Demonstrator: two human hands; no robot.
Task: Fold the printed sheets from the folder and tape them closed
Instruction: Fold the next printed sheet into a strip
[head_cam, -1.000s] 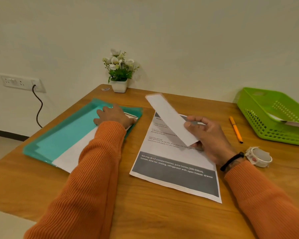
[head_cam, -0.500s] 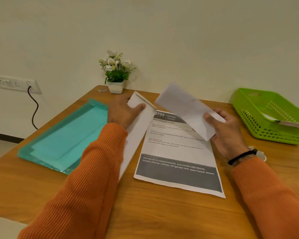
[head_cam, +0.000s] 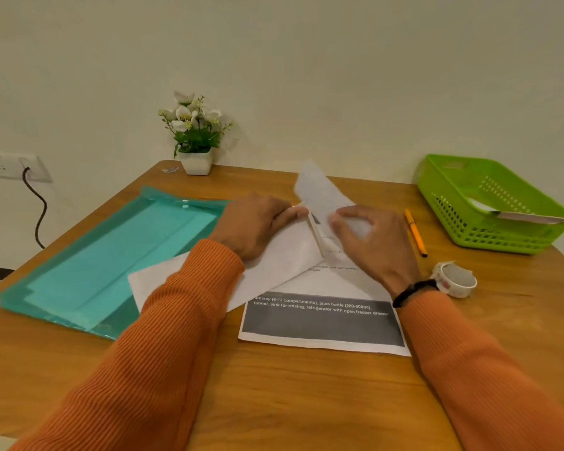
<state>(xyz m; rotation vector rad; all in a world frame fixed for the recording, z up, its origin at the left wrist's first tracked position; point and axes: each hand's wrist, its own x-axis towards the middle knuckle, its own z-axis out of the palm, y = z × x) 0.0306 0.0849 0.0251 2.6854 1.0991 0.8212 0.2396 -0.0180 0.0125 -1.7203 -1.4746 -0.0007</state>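
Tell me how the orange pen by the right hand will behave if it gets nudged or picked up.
The orange pen is slim and apparently round, lying flat on the bare wooden table, so a sideways nudge would probably roll it. It looks light and stiff, easy to pinch with two fingers. Its glossy barrel may be a little slippery. The tape roll lying close beside its tip might stop it.

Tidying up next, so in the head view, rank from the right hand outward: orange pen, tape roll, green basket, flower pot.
1. Orange pen, just right of the right hand.
2. Tape roll, beside the wrist; close to the pen's rank.
3. Flower pot, far left corner.
4. Green basket, far right.
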